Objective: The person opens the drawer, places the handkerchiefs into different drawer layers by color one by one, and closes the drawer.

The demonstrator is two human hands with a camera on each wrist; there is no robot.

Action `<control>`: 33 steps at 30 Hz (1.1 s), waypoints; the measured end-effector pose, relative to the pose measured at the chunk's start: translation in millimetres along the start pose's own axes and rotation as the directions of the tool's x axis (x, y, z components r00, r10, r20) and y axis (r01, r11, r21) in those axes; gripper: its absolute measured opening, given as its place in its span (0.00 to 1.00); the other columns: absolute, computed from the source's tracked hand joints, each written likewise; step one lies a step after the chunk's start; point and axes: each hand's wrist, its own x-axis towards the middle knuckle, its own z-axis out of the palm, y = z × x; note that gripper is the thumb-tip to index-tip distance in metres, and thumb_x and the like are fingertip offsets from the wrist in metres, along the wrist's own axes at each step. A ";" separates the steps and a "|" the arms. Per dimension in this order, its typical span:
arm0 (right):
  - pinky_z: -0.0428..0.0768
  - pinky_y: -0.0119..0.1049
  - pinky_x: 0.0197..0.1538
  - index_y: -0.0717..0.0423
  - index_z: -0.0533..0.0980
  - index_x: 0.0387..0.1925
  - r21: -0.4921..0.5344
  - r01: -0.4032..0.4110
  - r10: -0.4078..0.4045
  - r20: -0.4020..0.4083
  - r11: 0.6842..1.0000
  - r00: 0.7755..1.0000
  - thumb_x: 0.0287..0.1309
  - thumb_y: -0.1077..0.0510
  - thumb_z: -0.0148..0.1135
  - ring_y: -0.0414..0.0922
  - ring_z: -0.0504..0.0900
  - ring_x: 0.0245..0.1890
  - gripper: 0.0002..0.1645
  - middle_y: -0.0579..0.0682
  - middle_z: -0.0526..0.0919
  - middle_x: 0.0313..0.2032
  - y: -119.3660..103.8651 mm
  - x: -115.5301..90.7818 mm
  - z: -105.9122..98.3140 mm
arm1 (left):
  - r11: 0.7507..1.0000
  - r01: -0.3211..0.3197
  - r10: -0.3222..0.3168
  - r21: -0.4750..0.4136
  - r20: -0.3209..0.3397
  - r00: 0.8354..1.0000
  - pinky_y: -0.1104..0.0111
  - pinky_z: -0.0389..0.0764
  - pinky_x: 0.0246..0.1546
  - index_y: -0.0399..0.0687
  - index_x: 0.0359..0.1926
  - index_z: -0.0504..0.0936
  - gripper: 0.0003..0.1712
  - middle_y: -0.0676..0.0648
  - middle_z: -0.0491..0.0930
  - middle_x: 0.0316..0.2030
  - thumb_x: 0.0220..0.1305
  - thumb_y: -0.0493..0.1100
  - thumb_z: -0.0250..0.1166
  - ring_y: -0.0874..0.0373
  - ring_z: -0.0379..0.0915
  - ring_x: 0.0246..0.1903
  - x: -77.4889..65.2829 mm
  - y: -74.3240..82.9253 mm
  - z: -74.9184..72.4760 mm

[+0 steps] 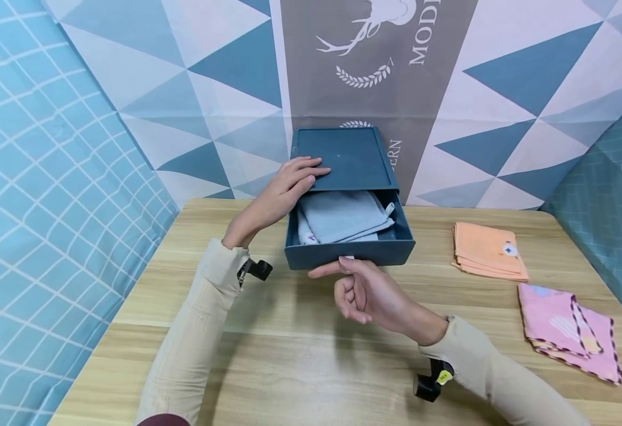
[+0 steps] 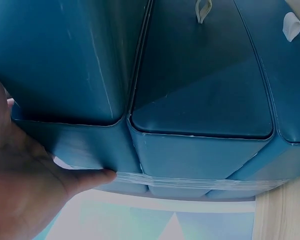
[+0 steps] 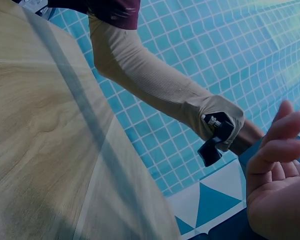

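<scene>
A dark blue drawer box (image 1: 345,160) stands at the back of the table, its top drawer (image 1: 316,255) pulled partly out. Folded inside that drawer is a pale blue-grey cloth (image 1: 342,219), with a white patterned cloth (image 1: 306,231) showing beneath it. My left hand (image 1: 286,186) rests on the box's top left edge, fingers stretched over the lid and thumb against the side. At the drawer front, my right hand (image 1: 377,293) pinches the small white pull tab (image 1: 350,257) between thumb and index finger; the other fingers are curled.
To the right lie a folded orange cloth (image 1: 483,248) and a pink cloth (image 1: 561,328) with a striped edge. Lower drawers (image 2: 200,75) of the box are closed, with pale loop tabs (image 2: 291,26). Patterned sheeting (image 1: 231,89) hangs behind the wooden table (image 1: 300,378).
</scene>
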 end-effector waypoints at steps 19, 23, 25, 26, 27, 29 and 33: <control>0.55 0.36 0.16 0.66 0.75 0.58 -0.034 0.074 -0.075 -0.045 0.997 0.996 0.79 0.46 0.33 0.40 0.63 0.09 0.32 0.46 0.72 0.15 7.3 7.9 -1.5 | 1.000 -0.006 0.006 0.005 0.048 0.999 0.56 0.46 0.74 0.50 0.71 0.70 0.25 0.47 0.55 0.76 0.81 0.47 0.43 0.56 0.41 0.76 -1.0 0.5 -3.7; 0.58 0.33 0.17 0.65 0.75 0.57 -0.003 0.074 -0.074 -0.044 0.997 0.996 0.80 0.46 0.33 0.39 0.63 0.09 0.32 0.45 0.71 0.14 7.2 10.6 0.6 | 1.000 -0.008 0.007 0.011 0.058 0.998 0.56 0.46 0.74 0.50 0.72 0.70 0.25 0.47 0.55 0.76 0.81 0.47 0.42 0.56 0.41 0.76 -2.4 0.8 -5.4; 0.59 0.32 0.18 0.65 0.76 0.57 0.006 0.074 -0.074 -0.046 0.997 0.996 0.79 0.46 0.33 0.39 0.63 0.09 0.32 0.45 0.71 0.14 7.2 12.3 1.1 | 1.000 -0.011 0.010 0.016 0.060 0.998 0.56 0.46 0.74 0.50 0.72 0.70 0.25 0.47 0.55 0.76 0.81 0.48 0.42 0.56 0.41 0.76 -2.3 0.2 -5.7; 0.59 0.32 0.17 0.65 0.76 0.56 0.010 0.077 -0.077 -0.046 0.997 0.996 0.80 0.46 0.33 0.39 0.63 0.09 0.32 0.45 0.71 0.14 7.2 13.3 1.2 | 1.000 -0.012 0.011 0.015 0.062 0.998 0.56 0.46 0.74 0.50 0.72 0.70 0.25 0.47 0.55 0.76 0.81 0.48 0.42 0.56 0.41 0.76 -2.2 -0.1 -5.8; 0.59 0.33 0.17 0.65 0.76 0.56 0.012 0.080 -0.079 -0.048 0.997 0.996 0.80 0.46 0.33 0.40 0.63 0.09 0.32 0.46 0.71 0.14 7.1 14.3 1.1 | 1.000 -0.011 0.010 0.013 0.062 0.998 0.56 0.46 0.74 0.50 0.72 0.70 0.25 0.47 0.55 0.76 0.81 0.48 0.42 0.56 0.41 0.76 -2.0 -0.5 -5.8; 0.58 0.33 0.17 0.64 0.76 0.56 0.013 0.088 -0.087 -0.057 0.996 0.995 0.79 0.46 0.33 0.40 0.62 0.08 0.32 0.46 0.70 0.13 6.6 16.4 0.3 | 1.000 -0.008 0.008 0.008 0.061 0.998 0.57 0.46 0.74 0.52 0.72 0.70 0.25 0.47 0.55 0.76 0.81 0.48 0.42 0.57 0.41 0.76 -1.8 -0.7 -5.8; 0.55 0.35 0.16 0.64 0.76 0.55 0.016 0.105 -0.104 -0.063 0.994 0.993 0.79 0.46 0.33 0.41 0.60 0.08 0.32 0.46 0.70 0.13 5.4 19.9 -2.0 | 1.000 -0.006 0.006 -0.004 0.061 0.998 0.57 0.46 0.74 0.53 0.72 0.70 0.25 0.48 0.55 0.76 0.81 0.49 0.42 0.58 0.40 0.76 -1.3 -1.3 -5.8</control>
